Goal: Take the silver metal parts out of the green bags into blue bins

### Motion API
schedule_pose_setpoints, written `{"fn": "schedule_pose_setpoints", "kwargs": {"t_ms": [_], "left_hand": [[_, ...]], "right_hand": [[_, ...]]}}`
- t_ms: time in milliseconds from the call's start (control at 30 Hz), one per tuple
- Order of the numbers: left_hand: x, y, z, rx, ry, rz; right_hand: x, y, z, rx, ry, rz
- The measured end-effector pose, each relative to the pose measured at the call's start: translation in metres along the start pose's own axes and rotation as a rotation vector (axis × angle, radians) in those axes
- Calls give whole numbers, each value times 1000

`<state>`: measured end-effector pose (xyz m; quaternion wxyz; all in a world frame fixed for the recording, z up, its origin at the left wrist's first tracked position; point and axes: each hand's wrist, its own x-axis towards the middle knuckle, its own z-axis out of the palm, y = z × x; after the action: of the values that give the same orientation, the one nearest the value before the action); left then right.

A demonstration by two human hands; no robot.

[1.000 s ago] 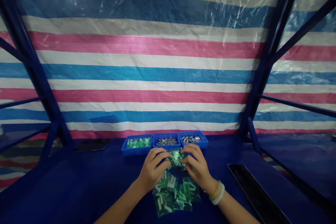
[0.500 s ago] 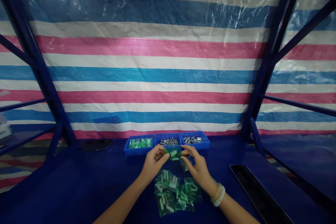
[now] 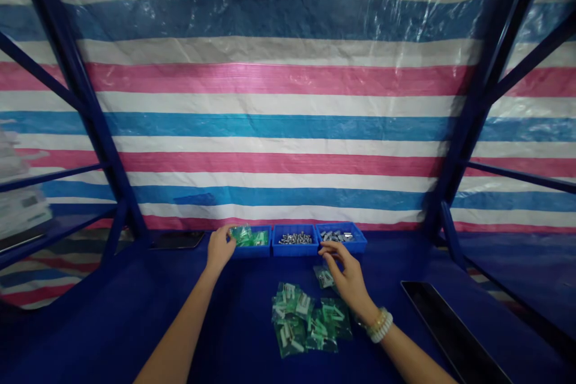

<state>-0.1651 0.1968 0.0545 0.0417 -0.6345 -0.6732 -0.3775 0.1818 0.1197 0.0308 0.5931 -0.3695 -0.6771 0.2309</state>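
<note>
My left hand (image 3: pixel 220 247) is at the left blue tray (image 3: pixel 252 254), fingers closed on a small green plastic packet (image 3: pixel 241 234) at its left side. More green packets (image 3: pixel 260 238) lie in that tray. My right hand (image 3: pixel 346 273) hovers just in front of the right blue tray (image 3: pixel 362 244), which holds grey metal pieces (image 3: pixel 335 236). Its fingers are bent and a little apart, with nothing visible between them. Below it, partly covered by the hand, lies a clear packet (image 3: pixel 324 276). A pile of green packets with pale pieces inside (image 3: pixel 290 336) rests on the blue table.
Between the two trays stands a middle blue tray (image 3: pixel 294 249) of small metal parts. A dark flat device (image 3: pixel 177 240) lies at the back left, and a long black panel (image 3: pixel 450 330) at the right. Blue frame posts (image 3: pixel 101 126) (image 3: pixel 470 126) rise on both sides before a striped sheet.
Both hands were together on a green packet in front of the middle tray. The left has moved left to the left tray; the right has shifted slightly right. The camera view has turned a little left.
</note>
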Motion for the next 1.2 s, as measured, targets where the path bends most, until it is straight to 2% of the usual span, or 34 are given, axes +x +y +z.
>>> {"fn": "schedule_pose_setpoints", "kwargs": {"t_ms": [200,333,500,567,667,767,833,900,1033,1100,1200], "left_hand": [[-1,-1,-2,142,-23,-3],[-7,1,0,215,-46,-12],[-15,20,0,267,48,-37],[-23,37,3,218,129,38],[-41,71,8,45,181,303],[-67,106,14,-145,52,526],[-85,123,19,-297,-93,565],[-101,135,26,-473,-240,478],[-117,143,41,-870,-428,53],[-118,143,43,-1008,-459,-115],[-114,143,40,-1056,-431,-190]], "right_hand": [[2,2,-3,22,43,84],[5,6,-6,-24,45,69],[7,22,-14,-389,-22,-6],[4,29,-15,-573,-57,-12],[-2,37,-15,-721,-123,17],[-2,41,-12,-637,-193,79],[1,42,-9,-433,-183,147],[5,40,-5,-158,-144,237],[4,26,4,284,-165,409],[1,18,8,410,-217,452],[-4,12,13,506,-259,471]]}}
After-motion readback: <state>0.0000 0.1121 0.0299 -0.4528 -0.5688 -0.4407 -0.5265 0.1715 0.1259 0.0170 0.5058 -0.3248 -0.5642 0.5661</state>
